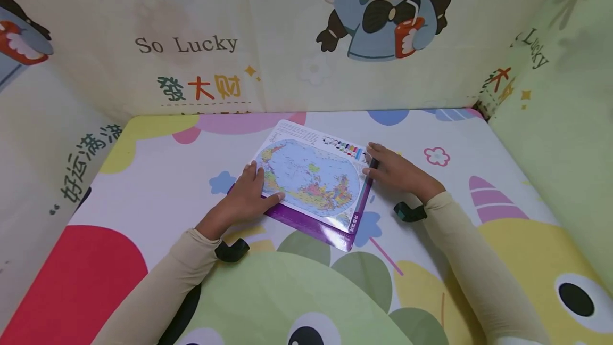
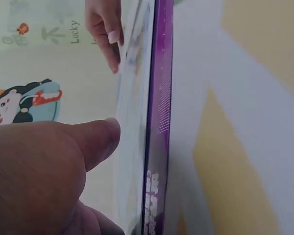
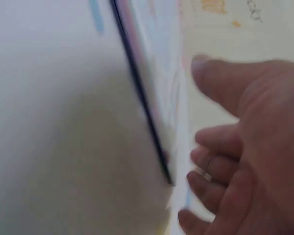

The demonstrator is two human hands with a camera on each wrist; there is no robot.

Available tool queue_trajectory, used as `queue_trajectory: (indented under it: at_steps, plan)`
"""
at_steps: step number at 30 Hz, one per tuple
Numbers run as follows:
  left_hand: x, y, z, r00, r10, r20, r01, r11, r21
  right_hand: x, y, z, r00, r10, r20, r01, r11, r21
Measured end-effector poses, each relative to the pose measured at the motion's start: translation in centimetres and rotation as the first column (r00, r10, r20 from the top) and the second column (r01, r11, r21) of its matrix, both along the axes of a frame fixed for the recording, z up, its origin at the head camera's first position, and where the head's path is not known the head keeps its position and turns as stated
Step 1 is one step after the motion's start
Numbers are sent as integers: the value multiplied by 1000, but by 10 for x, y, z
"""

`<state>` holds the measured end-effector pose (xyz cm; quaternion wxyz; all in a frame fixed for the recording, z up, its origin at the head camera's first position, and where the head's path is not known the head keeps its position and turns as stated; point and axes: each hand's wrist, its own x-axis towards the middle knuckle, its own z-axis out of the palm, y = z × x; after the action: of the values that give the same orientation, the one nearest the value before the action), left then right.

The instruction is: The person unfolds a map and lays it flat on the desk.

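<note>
A world map sheet with a blue oval map lies on a thin purple-bordered board, tilted a little on the table. My left hand rests at its left edge, thumb stretched over the lower left corner. In the left wrist view that thumb extends straight over the sheet beside the purple border. At the map's upper right edge is my right hand, fingers extended. The right wrist view has its fingers spread and loosely bent beside the board's dark edge, with nothing gripped.
A printed tablecloth with large cartoon shapes covers the table. Pale fabric with cartoon prints hangs behind as a back wall, and a side wall stands at the right. Dark wrist bands sit at both sleeves.
</note>
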<state>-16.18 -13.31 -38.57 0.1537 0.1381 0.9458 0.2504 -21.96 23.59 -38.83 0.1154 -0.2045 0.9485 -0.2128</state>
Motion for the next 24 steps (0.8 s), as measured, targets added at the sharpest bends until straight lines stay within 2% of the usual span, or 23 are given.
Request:
queue_trajectory:
  at_steps: [3, 7, 13, 17, 20, 24]
  plan:
    - [-4, 0, -7, 1000, 3, -28, -3, 1000, -27, -5, 1, -2, 997, -22, 80, 25, 999, -35]
    - [-9, -1, -13, 997, -3, -76, -1, 999, -52, -6, -1, -6, 993, -17, 115, 22, 999, -42]
    - [-14, -1, -14, 997, -13, -82, 5, 996, -93, 0, -3, -7, 996, 16, 86, -14, 999, -29]
    - [-19, -1, -15, 997, -17, -76, 9, 995, -104, 5, -2, -6, 997, 39, 59, -42, 998, 44]
    - [-21, -2, -13, 997, 10, -74, -18, 994, -111, 10, -2, -5, 998, 51, 48, -55, 995, 84]
    - [-20, -4, -10, 995, 64, -70, -73, 989, -131, 16, -3, -4, 997, 62, 40, -65, 996, 61]
